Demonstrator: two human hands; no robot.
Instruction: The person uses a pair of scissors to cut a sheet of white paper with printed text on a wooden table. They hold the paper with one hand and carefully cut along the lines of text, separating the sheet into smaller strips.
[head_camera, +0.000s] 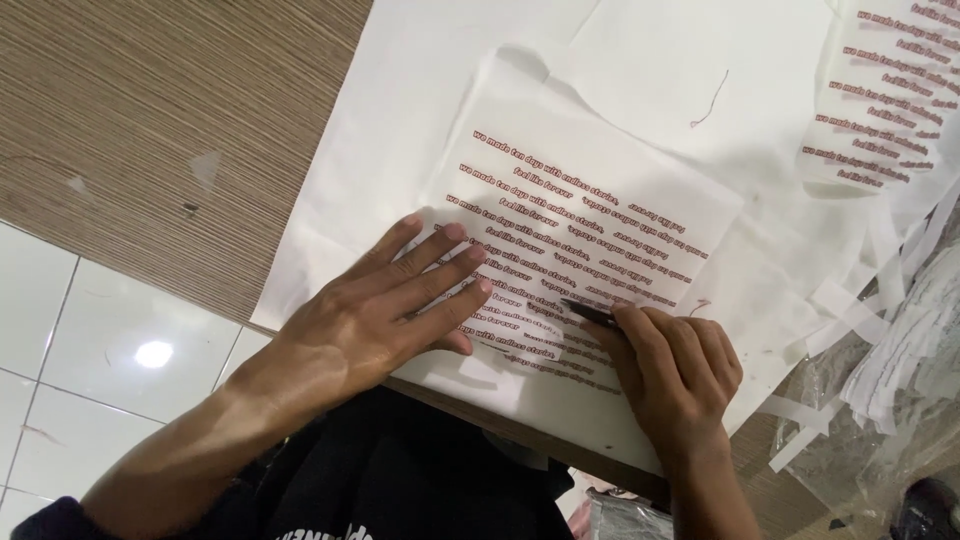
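A wood-grain work surface over a pale tiled floor, lit from overhead.

The brown striped wood-laminate surface (170, 120) fills the upper left, its grain running in fine lines, with a few small scuffs and chips showing pale against it. Below its edge lies a glossy white tiled floor (60, 330) with thin grey grout lines; one tile carries the round bright reflection of a ceiling light (153, 353). The light is soft and even, casting only faint shadows.
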